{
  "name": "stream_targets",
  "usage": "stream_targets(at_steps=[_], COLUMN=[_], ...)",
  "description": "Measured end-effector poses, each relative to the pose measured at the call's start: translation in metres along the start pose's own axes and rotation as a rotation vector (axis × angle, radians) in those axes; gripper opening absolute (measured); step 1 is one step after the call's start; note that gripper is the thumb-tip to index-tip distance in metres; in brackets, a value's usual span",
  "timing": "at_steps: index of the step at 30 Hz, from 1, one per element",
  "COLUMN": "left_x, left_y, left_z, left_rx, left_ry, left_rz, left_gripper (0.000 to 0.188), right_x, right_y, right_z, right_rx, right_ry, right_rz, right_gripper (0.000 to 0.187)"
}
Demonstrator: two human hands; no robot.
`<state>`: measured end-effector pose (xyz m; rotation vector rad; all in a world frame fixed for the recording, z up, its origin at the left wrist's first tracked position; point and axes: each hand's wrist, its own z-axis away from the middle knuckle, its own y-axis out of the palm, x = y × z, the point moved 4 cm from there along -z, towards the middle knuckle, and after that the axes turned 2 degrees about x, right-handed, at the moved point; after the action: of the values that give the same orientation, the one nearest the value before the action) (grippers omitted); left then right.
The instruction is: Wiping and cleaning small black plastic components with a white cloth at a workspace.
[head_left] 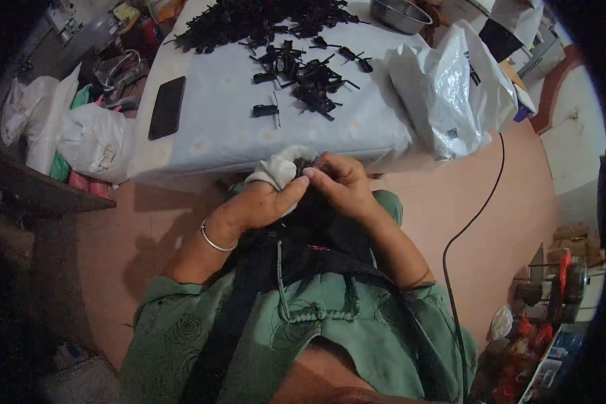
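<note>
cloth (276,168) bunches in the left hand (271,202), the right hand (347,185) pinches a small black part (304,165), and dark print (475,78) marks a white plastic bag (441,97)

The small parts (318,91) are of black colour, and the tablecloth (215,81) is white with pale yellowish spots. The rag (274,170) is off-white, the bracelet (212,244) is silver, and the shirt (161,357) is green with dark round line patterns.

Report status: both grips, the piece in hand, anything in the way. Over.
Left grip closed on white cloth. Right grip pinching small dark piece, partly hidden, against cloth. No obstruction seen between them; loose black parts beyond, on table.
</note>
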<state>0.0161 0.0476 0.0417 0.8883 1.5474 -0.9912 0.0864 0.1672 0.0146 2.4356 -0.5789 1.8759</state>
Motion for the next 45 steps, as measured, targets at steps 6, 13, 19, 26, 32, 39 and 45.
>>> stream_targets(at_steps=[6, 13, 19, 26, 32, 39, 45], left_x=[0.005, -0.005, 0.012, 0.033, 0.012, 0.001, -0.008], left_y=[-0.004, 0.002, -0.014, -0.036, -0.052, -0.043, -0.028], left_z=[0.000, 0.002, 0.000, 0.008, 0.023, 0.023, 0.013], left_rx=[-0.042, -0.228, -0.131, -0.301, -0.523, -0.638, -0.533], left_ry=[-0.109, 0.386, 0.199, 0.225, 0.096, 0.353, 0.014], left_rz=[0.093, -0.517, -0.671, -0.740, -0.707, -0.628, -0.179], left_gripper=[0.025, 0.022, 0.016, 0.034, 0.032, 0.029, 0.025], right_x=[0.012, 0.015, -0.007, -0.008, -0.040, -0.009, 0.024], right_y=[0.003, 0.019, 0.018, 0.016, 0.016, 0.017, 0.023], right_z=[0.001, -0.003, -0.021, -0.074, -0.087, -0.040, -0.013], right_rx=[0.051, 0.094, 0.143, -0.091, -0.113, -0.142, -0.098], right_ry=[-0.015, 0.036, 0.096, -0.065, -0.084, 0.125, 0.037], right_rz=[0.111, 0.277, 0.114, 0.827, 0.869, 0.171, 0.129], right_gripper=[0.023, 0.024, 0.025, 0.029, 0.024, 0.023, 0.026])
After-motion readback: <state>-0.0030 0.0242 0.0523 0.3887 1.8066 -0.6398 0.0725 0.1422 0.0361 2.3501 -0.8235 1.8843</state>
